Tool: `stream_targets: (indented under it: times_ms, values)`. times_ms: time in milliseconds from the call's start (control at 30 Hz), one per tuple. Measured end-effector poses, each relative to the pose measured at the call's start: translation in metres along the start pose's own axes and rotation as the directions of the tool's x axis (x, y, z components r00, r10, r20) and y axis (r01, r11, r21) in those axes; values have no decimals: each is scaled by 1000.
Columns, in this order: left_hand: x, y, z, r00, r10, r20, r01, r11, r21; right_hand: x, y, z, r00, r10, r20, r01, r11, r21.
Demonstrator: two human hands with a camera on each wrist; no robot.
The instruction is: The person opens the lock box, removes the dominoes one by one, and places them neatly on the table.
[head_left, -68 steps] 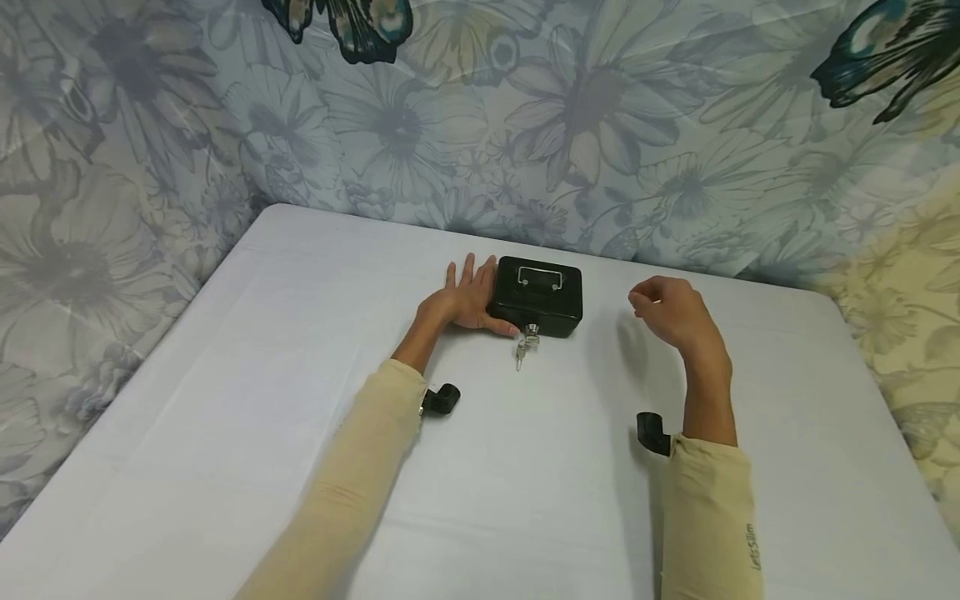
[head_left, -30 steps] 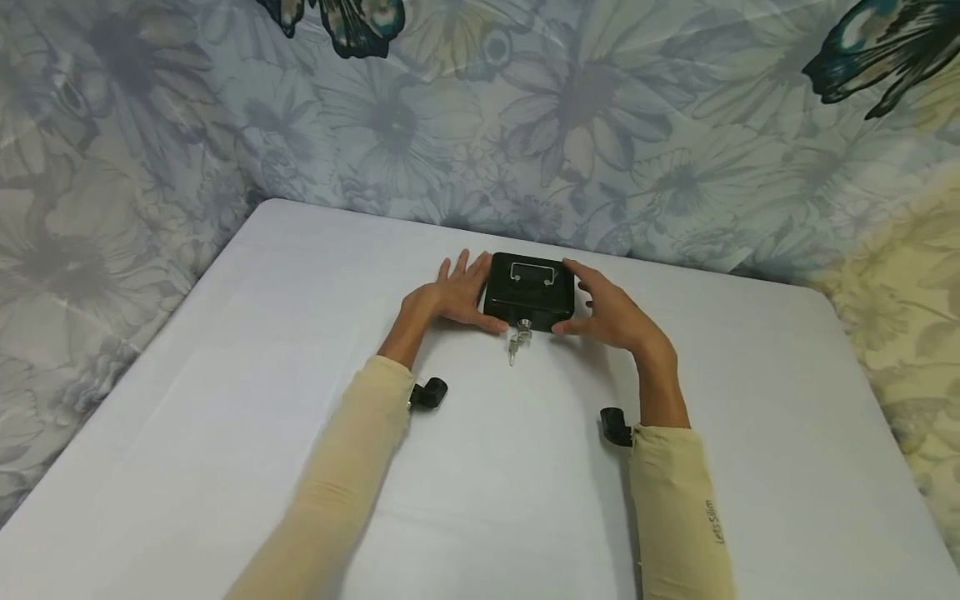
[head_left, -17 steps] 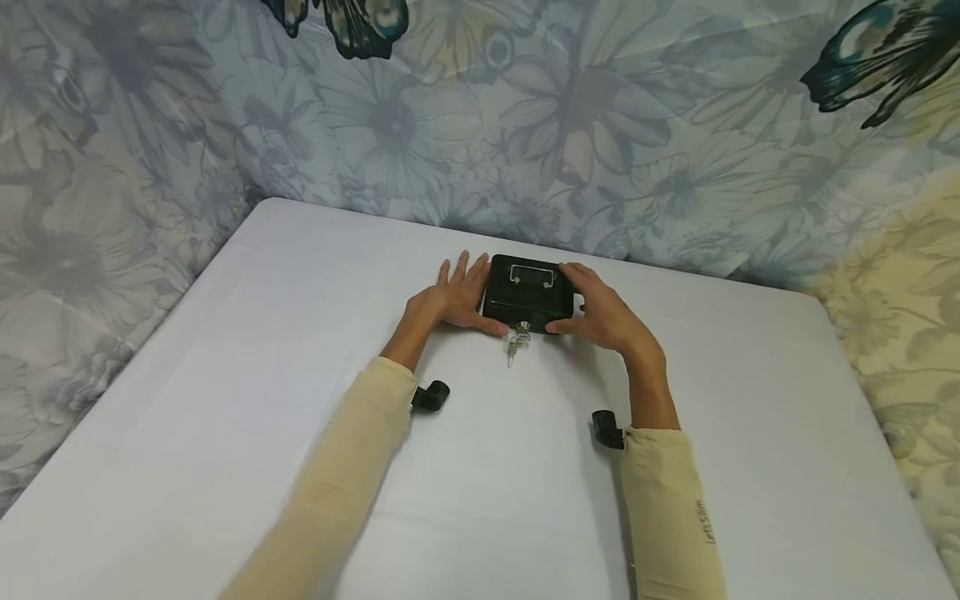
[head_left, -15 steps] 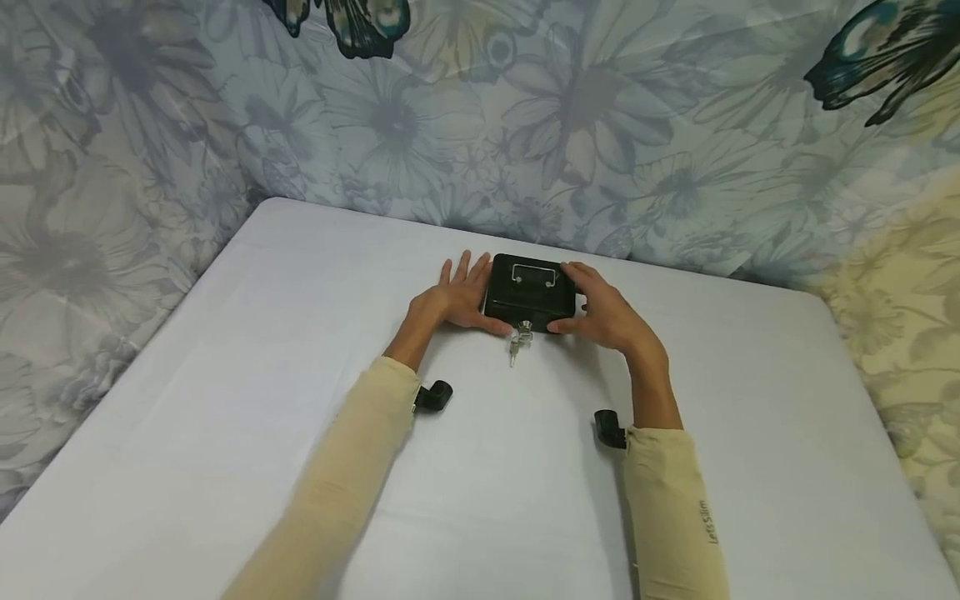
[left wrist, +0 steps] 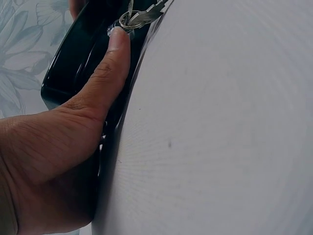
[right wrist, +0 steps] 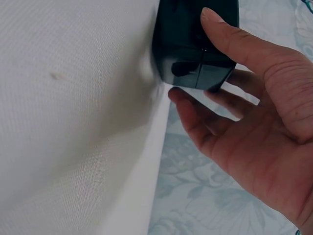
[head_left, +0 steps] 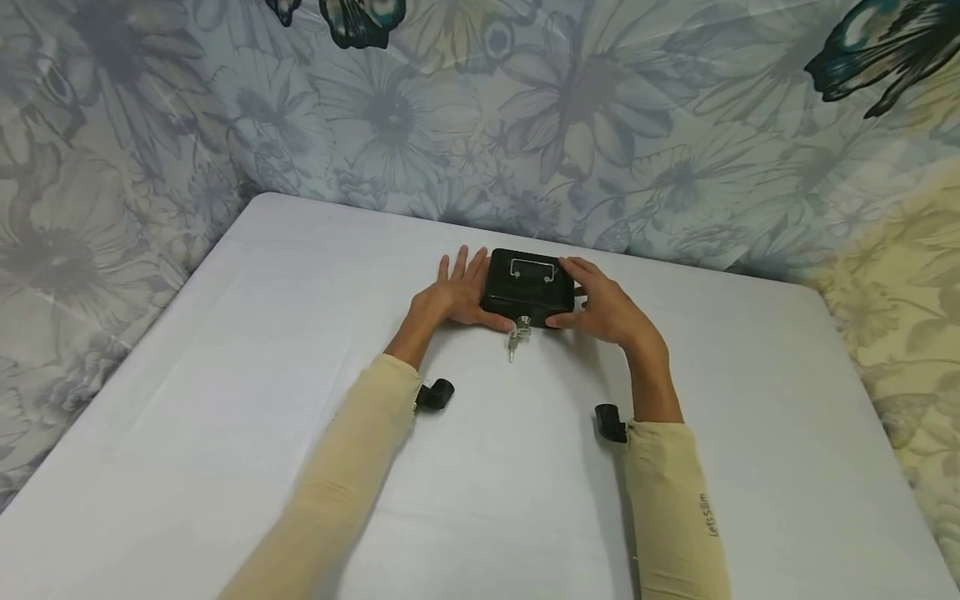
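A black metal cash box [head_left: 527, 287] with a folding wire handle on its lid lies closed near the table's back edge. Keys on a ring [head_left: 513, 343] hang from the lock at its front. My left hand [head_left: 463, 298] lies against the box's left side, fingers spread and straight, and its thumb runs along the front face toward the lock. In the left wrist view, the thumb tip is right at the key ring [left wrist: 134, 20]. My right hand [head_left: 603, 307] holds the right end, thumb on the front face and index finger at the back corner. Its other fingers [right wrist: 195, 120] curl beside the end.
The table [head_left: 480, 500] has a white cover. Behind it hangs a flower-and-butterfly printed cloth [head_left: 585, 108], close to the back edge. Dark wrist cameras [head_left: 437, 394] stick out from both sleeves.
My right hand has come in from the right, where it hung apart from the cash box, and now grips its right end. My left hand keeps its place on the left side.
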State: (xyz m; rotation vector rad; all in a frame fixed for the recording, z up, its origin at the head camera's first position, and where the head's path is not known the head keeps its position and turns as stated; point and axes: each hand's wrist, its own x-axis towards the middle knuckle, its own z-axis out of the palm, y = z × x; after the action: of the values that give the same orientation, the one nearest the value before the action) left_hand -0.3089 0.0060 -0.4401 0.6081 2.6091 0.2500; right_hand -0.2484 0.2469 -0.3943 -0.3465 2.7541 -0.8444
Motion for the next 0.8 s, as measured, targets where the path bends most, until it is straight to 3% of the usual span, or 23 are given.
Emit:
stream_targets:
  times_ms: [500, 800]
  values:
    - [12, -1, 6, 999, -13, 29, 14, 1000, -21, -3, 1, -1, 1000, 3, 31, -3, 1000, -10]
    - [9, -1, 4, 999, -19, 26, 19, 1000, -17, -1, -2, -2, 1000, -7, 29, 8, 999, -34]
